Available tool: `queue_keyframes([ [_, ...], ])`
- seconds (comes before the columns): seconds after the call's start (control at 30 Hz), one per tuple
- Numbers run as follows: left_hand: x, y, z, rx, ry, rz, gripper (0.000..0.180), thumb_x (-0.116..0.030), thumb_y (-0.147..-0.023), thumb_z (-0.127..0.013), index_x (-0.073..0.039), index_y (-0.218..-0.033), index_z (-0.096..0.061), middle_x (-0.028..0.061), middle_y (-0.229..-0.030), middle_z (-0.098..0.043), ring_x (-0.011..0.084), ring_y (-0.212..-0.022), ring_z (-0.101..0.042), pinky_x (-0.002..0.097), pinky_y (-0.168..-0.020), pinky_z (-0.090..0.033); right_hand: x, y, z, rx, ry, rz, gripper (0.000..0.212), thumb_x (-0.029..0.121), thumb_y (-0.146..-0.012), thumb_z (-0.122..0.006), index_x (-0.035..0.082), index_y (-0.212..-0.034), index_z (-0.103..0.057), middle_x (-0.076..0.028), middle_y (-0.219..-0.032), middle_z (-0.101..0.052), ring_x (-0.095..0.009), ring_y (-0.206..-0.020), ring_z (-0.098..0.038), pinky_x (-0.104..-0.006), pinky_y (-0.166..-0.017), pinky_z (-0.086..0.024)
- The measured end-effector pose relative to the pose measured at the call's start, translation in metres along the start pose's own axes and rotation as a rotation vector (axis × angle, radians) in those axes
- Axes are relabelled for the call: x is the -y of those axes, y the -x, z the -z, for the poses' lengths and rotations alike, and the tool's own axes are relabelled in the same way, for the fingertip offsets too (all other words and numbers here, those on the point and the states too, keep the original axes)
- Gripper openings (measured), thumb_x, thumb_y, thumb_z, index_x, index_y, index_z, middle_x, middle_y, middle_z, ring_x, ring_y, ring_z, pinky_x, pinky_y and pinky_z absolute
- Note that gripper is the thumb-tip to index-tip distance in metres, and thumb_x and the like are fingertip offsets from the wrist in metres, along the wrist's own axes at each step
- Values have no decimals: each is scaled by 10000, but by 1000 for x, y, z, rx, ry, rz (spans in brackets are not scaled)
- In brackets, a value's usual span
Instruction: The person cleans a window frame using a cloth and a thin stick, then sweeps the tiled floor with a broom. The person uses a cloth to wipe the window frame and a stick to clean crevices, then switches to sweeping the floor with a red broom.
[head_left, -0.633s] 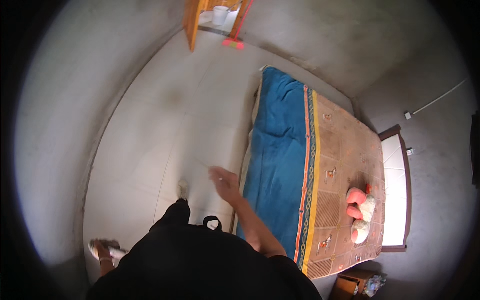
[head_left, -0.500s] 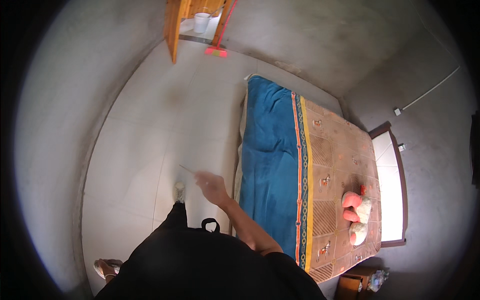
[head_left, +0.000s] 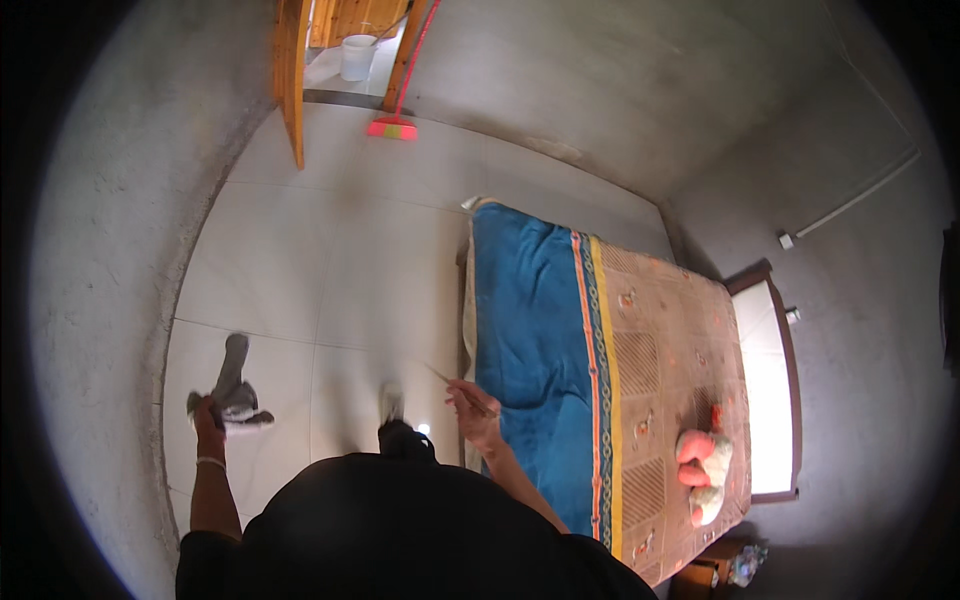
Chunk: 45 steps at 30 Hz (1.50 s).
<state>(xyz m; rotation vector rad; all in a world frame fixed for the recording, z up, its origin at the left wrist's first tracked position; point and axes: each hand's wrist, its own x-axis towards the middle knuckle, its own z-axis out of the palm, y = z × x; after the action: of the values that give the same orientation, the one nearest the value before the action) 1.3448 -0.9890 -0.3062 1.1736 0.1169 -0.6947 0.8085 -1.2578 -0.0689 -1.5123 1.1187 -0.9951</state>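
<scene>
My left hand (head_left: pixel 208 418), a bracelet on its wrist, is closed round a floppy grey cloth item (head_left: pixel 235 372) at the lower left, over the floor. Parts of the cloth stick out forward and to the right; its exact kind is unclear. My right hand (head_left: pixel 480 418) is beside the near left edge of the bed (head_left: pixel 535 330). Its fingers are closed on a thin pointed stick (head_left: pixel 437 374), whose tip points forward and left. What sort of stick it is cannot be made out.
A blue and brown patterned cover lies over the bed, with a pink and white stuffed toy (head_left: pixel 705 470) on it. Ahead, a pink broom (head_left: pixel 392 128) leans by the open wooden door (head_left: pixel 291 90). Beyond the doorway stands a white bucket (head_left: pixel 357 58). Grey wall (head_left: pixel 110 250) runs along the left.
My left hand has come up into fuller view with the grey cloth item. My right hand has shifted right, toward the bed, still holding the stick. The doorway appears nearer.
</scene>
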Motion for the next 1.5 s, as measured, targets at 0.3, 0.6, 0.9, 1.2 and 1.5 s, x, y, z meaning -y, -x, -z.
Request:
queue_keyframes([
  [0.3, -102, -95, -214, -67, 48, -93, 200, -86, -809, -605, -88, -1009, -619, 32, -986, -602, 207, -963, -555, 364, -892, -455, -26, -241, -8, 26, -36, 16, 216, 161, -913, -583, -13, -1034, -624, -83, -871, -672, -124, -723, -649, -219, -579, -486],
  [0.6, -95, -184, -267, -342, 59, -65, 226, -78, -778, -603, -84, -1003, -620, 28, -970, -602, 202, -924, -565, 354, -860, -471, 12, -497, -102, 358, -202, 121, 173, 36, -888, -588, -17, -1049, -622, -78, -881, -644, -119, -811, -624, -251, -668, -561],
  [0.9, -22, -368, -431, -352, 120, 253, 87, -193, -825, -586, -120, -790, -556, 39, -767, -579, 210, -721, -561, 403, -710, -495, -19, -695, -145, 223, 48, 2, 162, 81, -883, -594, -7, -1007, -649, -100, -840, -678, -152, -710, -669, -243, -616, -547],
  [1.2, -78, -522, -744, -10, -56, 177, 167, -51, -792, -598, -43, -957, -621, 45, -925, -613, 192, -911, -576, 333, -833, -477, -41, -860, -159, 68, 57, -118, 191, 112, -912, -562, -36, -1010, -634, -124, -822, -671, -164, -690, -663, -254, -615, -555],
  [1.5, -146, -618, -950, 109, -26, 6, 156, -28, -802, -569, -66, -950, -602, 29, -928, -595, 168, -887, -565, 321, -828, -475, -23, -1084, -214, 241, 68, -86, 199, 115, -912, -555, -38, -1016, -631, -129, -850, -676, -163, -704, -664, -264, -639, -557],
])
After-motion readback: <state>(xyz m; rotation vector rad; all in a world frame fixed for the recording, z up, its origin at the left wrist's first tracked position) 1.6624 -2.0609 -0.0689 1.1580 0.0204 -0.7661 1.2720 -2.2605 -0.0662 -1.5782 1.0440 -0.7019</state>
